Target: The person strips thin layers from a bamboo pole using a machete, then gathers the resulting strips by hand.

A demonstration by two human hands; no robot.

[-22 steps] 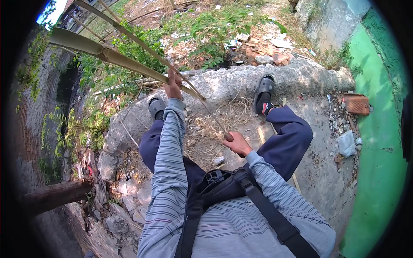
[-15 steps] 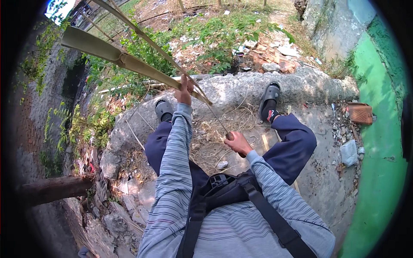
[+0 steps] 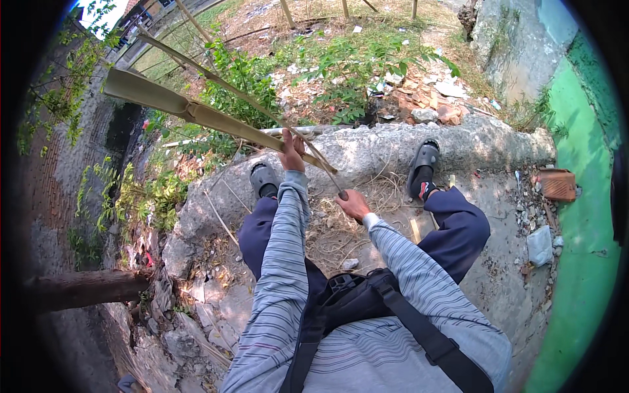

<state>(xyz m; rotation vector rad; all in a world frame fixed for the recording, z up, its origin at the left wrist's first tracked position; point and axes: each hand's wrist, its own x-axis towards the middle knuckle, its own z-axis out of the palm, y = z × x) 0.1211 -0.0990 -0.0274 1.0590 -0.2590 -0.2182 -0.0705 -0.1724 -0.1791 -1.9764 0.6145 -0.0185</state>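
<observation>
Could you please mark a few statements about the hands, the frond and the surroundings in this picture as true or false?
1. The left hand grips the palm frond. True.
2. The right hand rests on a knee. False: it holds a thin tool at the frond's stem.
3. Both sandals rest against the concrete curb. True.
4. The wall on the right is red. False: it is green.

Grey striped long sleeves (image 3: 278, 275), dark blue trousers (image 3: 458, 226), seemingly black-grey sandals (image 3: 424, 157), black chest straps (image 3: 419, 327).
</observation>
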